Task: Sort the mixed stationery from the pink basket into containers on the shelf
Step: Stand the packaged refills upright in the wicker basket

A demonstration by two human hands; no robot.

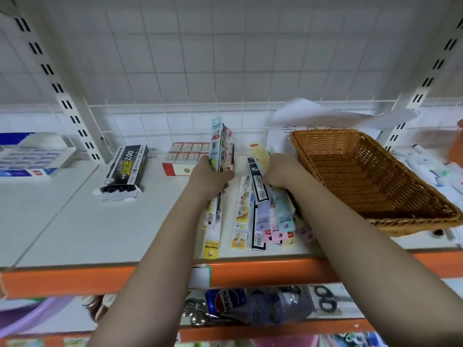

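My left hand (211,174) grips a bundle of long narrow stationery packets (221,144) and holds it upright on the white shelf (75,221). My right hand (280,171) rests with curled fingers on a spread of similar packets (260,211) lying flat, and seems to pinch one of them. More flat packets (211,231) lie under my left wrist. A brown wicker basket (375,181) sits tilted at the right, with nothing visible inside. No pink basket is in view.
A black pen box (125,169) and a red-and-white carton of small boxes (186,156) stand at the back of the shelf. An eraser box (32,156) is far left. White paper (313,116) lies behind the basket. The orange shelf edge (75,279) runs below.
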